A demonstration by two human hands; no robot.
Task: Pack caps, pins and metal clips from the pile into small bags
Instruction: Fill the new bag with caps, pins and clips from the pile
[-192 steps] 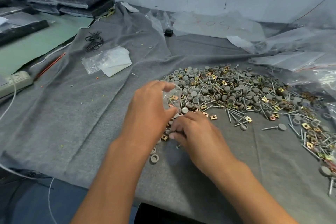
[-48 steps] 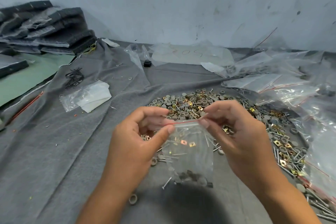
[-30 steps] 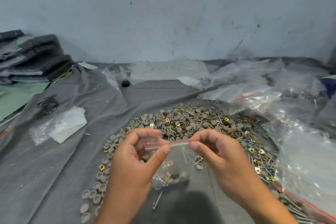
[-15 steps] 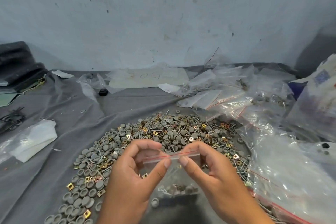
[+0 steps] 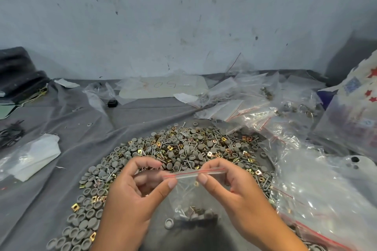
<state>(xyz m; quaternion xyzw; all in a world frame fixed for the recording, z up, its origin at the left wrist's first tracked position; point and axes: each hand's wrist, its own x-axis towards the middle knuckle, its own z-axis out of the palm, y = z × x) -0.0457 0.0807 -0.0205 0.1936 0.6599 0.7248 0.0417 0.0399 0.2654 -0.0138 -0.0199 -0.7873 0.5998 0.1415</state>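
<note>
At the near edge of the bench, above the grey cloth (image 5: 61,179), 2 hands hold up 1 small clear bag (image 5: 191,191). The left hand (image 5: 130,199) pinches the bag's left top corner between thumb and forefinger, right on the red zip line. The right hand (image 5: 234,191) pinches the top strip a little further along, thumb in front, fingers closed behind. Between them the strip runs nearly level. The bag hangs straight down, and at its bottom sits a clump of grey caps (image 5: 204,213) with a few pins; 1 gold metal clip (image 5: 196,184) shows higher up inside, though through the glare of the plastic the rest is hard to count. Behind the hands, the pile (image 5: 189,149) of caps, pins and clips spreads across the middle of the cloth and curls down along the left near side. 1 loose cap (image 5: 169,223) lies just beside the bag's foot. Along the right edge, clear bags (image 5: 318,185) lie heaped, red-lined. By the left edge rests a folded white plastic wad (image 5: 34,157).
</note>
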